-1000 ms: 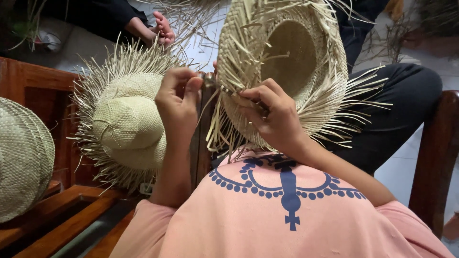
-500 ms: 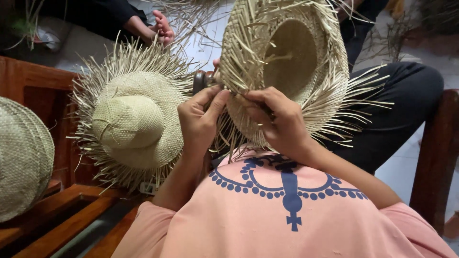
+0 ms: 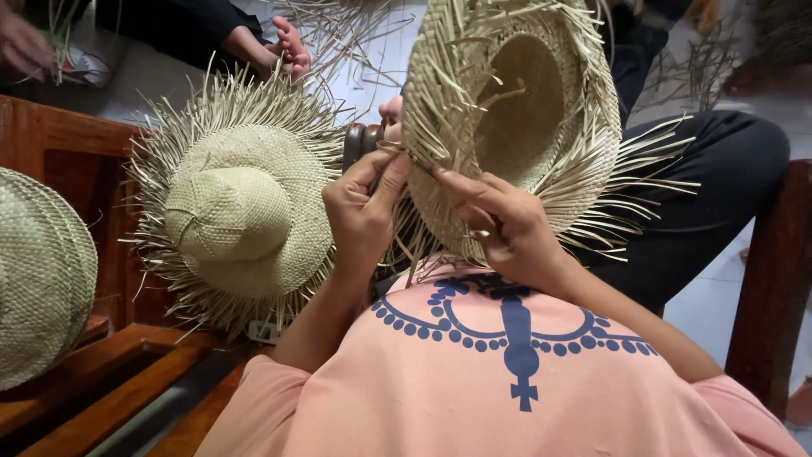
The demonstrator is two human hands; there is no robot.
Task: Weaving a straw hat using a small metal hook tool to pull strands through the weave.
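Observation:
A half-woven straw hat [image 3: 524, 118] stands tilted in front of me, its hollow inside facing me and loose strands fraying off the brim. My left hand [image 3: 362, 211] pinches straw strands at the brim's lower left edge. My right hand [image 3: 503, 224] grips the brim just beside it, fingers curled over the woven edge. Both hands touch the same stretch of rim. My pink shirt with a blue pattern [image 3: 507, 355] fills the bottom of the view.
A second straw hat with a frayed brim [image 3: 233, 216] lies crown-up to the left on a wooden bench [image 3: 127, 381]. A stack of woven hats [image 3: 38, 271] sits at the far left. Another person's dark-trousered leg [image 3: 710, 195] and a bare foot [image 3: 283, 46] are close by.
My left hand has come down from a raised position and closed in on the brim beside my right hand. The hat has tipped slightly.

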